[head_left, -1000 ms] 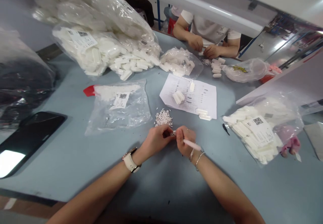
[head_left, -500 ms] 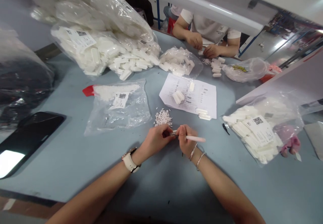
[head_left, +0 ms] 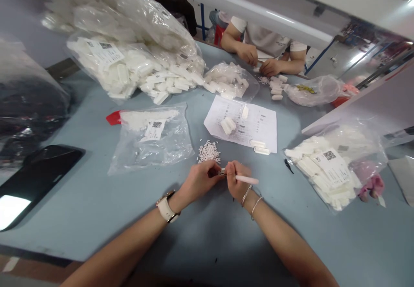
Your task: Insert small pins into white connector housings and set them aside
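Note:
My left hand (head_left: pixel 199 179) is closed, with thumb and forefinger pinching a small white plastic piece (head_left: pixel 222 170) mostly hidden by the fingers. Wrapped round a slim tool with a pale pink handle (head_left: pixel 247 179), my right hand (head_left: pixel 237 181) points the tool's metal tip at that piece. The tip's exact shape is too small to make out. Just beyond my left hand lies a loose pile of tiny white pellets (head_left: pixel 208 151). Several white plastic blocks (head_left: pixel 228 125) rest on a printed paper sheet (head_left: pixel 213 116) farther up the table.
At left are a black phone-like slab (head_left: pixel 42 175), a clear labelled bag (head_left: pixel 155 149) and a red scoop-like piece (head_left: pixel 113 117). Big bags of white parts (head_left: pixel 123 71) stand behind; another bag (head_left: pixel 333 166) lies right. Across the table, a co-worker's hands (head_left: pixel 258 60) handle similar parts.
The pink-handled tool has tilted and shifted slightly left with my right hand. My left hand keeps its pinch in almost the same place.

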Available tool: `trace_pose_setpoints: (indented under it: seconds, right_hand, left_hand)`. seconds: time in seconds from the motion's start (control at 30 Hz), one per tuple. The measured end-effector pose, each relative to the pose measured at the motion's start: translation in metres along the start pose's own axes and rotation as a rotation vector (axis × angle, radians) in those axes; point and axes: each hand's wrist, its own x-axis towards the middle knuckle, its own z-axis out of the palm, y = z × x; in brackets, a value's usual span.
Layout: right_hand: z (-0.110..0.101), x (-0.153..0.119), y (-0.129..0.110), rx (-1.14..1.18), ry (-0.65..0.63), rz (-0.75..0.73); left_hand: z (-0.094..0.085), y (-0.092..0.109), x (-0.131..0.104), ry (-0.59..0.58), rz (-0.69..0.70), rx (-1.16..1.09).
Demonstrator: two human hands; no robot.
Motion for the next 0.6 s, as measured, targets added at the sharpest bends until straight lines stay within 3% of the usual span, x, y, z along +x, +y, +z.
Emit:
trace_pose_setpoints:
  seconds: [0.17,0.3,0.47,0.6]
  right_hand:
    - [0.0002,-0.0015,0.0014,0.064,0.013,0.066]
    - [-0.0027,0.0007,-0.0009,-0.009,-0.027,0.011]
    - [0.0001,-0.0010,0.0025,0.050,0.014,0.050]
    - [0.0002,0.0000,0.0019,-0.001,0.015,-0.026]
  left_hand:
    - [0.0011,-0.0011,0.0003,0.007,0.010,-0.003]
    - [0.0015,-0.0021,0.0000,-0.002,0.012,0.004]
    - [0.0003,-0.0007,0.0002,0.000,0.001,0.002]
    - [0.0001,-0.0008,0.0001,-0.001,0.006,0.016]
